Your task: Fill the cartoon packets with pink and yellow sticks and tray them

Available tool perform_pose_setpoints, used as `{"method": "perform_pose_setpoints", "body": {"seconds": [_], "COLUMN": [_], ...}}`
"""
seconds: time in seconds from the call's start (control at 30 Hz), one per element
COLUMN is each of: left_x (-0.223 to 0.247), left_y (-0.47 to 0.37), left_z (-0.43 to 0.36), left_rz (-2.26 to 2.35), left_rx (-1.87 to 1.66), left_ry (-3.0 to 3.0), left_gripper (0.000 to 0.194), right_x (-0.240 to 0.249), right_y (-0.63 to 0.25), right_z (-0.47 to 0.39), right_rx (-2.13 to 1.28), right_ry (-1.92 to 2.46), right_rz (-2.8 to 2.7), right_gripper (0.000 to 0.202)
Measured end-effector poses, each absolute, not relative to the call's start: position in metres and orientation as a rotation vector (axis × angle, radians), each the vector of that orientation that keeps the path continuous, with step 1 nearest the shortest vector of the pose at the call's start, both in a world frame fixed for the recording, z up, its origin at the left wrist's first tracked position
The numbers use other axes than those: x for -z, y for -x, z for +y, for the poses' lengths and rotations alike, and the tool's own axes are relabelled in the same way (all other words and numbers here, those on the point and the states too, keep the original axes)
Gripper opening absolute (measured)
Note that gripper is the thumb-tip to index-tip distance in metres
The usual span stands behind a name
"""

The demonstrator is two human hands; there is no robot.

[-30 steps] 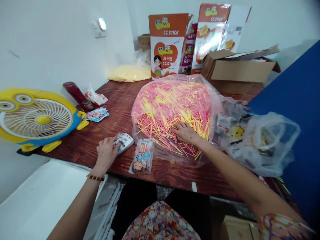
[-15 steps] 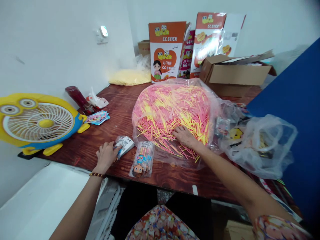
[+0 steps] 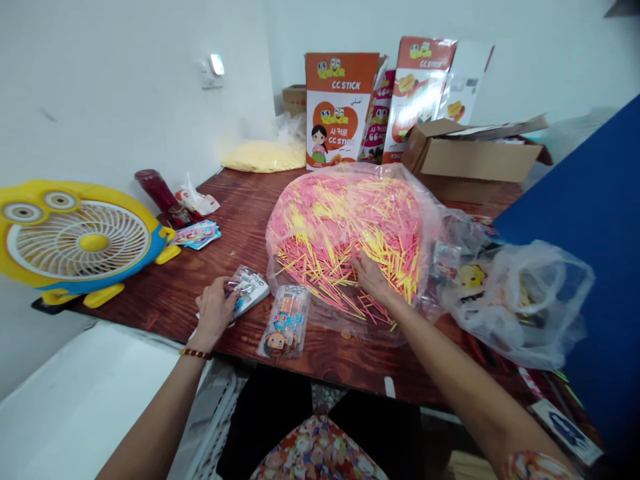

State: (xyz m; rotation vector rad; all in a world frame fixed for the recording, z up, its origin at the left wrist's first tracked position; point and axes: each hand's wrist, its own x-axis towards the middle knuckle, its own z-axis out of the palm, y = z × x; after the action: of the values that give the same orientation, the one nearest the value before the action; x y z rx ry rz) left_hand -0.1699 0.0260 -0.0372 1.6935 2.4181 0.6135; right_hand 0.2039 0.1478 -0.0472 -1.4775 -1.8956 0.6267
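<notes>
At far left of a wood-grained table [image 3: 233, 193], a yellow-and-blue fan [image 3: 93, 242] with goggle eyes (the most cheerful face in the room) stands near the white wall. Beside it a dark red bottle [image 3: 155, 190] leans at a tilt, next to a red-and-white tissue pack [image 3: 200, 203], with a few pink-and-blue sachets [image 3: 196, 233] lying just in front of them.

A worker's left hand [image 3: 217, 308], a beaded bracelet [image 3: 196, 354] at the wrist, rests on the near end of a stack of packets [image 3: 254, 291] by the table's front edge; its fingers are bent and slightly apart, and whether they pinch a packet I cannot tell from here. At the back, a bag of pale yellow material [image 3: 265, 157] lies against the wall.

Just right of the stack, a single packet [image 3: 285, 323] printed with a cartoon face lies flat, pink and yellow showing through its upper part.

In the middle of the table, pink and yellow sticks [image 3: 310, 263] fill a large clear bag [image 3: 432, 220], its mouth toward the worker. An orange-and-white "CC STICK" box [image 3: 341, 70] stands upright behind it. The right hand [image 3: 373, 277] reaches in at the mouth, fingers pointing down among the sticks; their tips are too hard to make out to say if they grip any.

Farther right come a second carton [image 3: 417, 87], a brown cardboard box [image 3: 475, 160] with raised flaps, a translucent carrier bag [image 3: 540, 267] and a blue panel [image 3: 590, 220].
</notes>
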Motion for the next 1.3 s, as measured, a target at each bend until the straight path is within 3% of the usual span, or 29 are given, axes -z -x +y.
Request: {"method": "perform_pose_setpoints", "body": {"seconds": [0.17,0.3,0.53,0.8,1.03,1.13,1.3], "left_x": [0.039,0.041,0.043,0.048,0.053,0.055,0.053], "left_y": [0.176,0.178,0.177,0.187,0.194,0.197,0.201], "left_z": [0.028,0.029,0.026,0.029,0.033,0.034,0.036], "left_rz": [2.354,2.303,2.273,2.219,2.149,2.129,2.028], "left_rx": [-0.702,-0.797,-0.898,-0.999,-1.087,-1.103,-1.182], "left_ry": [-1.655,-1.629,-1.593,-1.530,-1.490,-1.478,-1.438], "left_gripper": [0.040,0.041,0.036,0.022,0.025,0.026,0.026], "right_x": [0.059,0.071,0.075,0.089,0.075,0.085,0.097], "right_y": [-0.188,-0.183,-0.183,-0.175,-0.172,-0.171,-0.171], "right_z": [0.148,0.152,0.145,0.118,0.109,0.102,0.101], "right_rx": [-1.054,-1.179,-1.208,-1.199,-0.900,-0.953,-1.102], "right_ry": [1.425,1.346,1.241,1.218,1.159,1.175,1.122], "right_rz": [-1.397,-1.229,-1.157,-1.218,-1.385,-1.377,-1.284], "right_gripper": [0.027,0.035,0.039,0.031,0.028,0.034,0.029]}}
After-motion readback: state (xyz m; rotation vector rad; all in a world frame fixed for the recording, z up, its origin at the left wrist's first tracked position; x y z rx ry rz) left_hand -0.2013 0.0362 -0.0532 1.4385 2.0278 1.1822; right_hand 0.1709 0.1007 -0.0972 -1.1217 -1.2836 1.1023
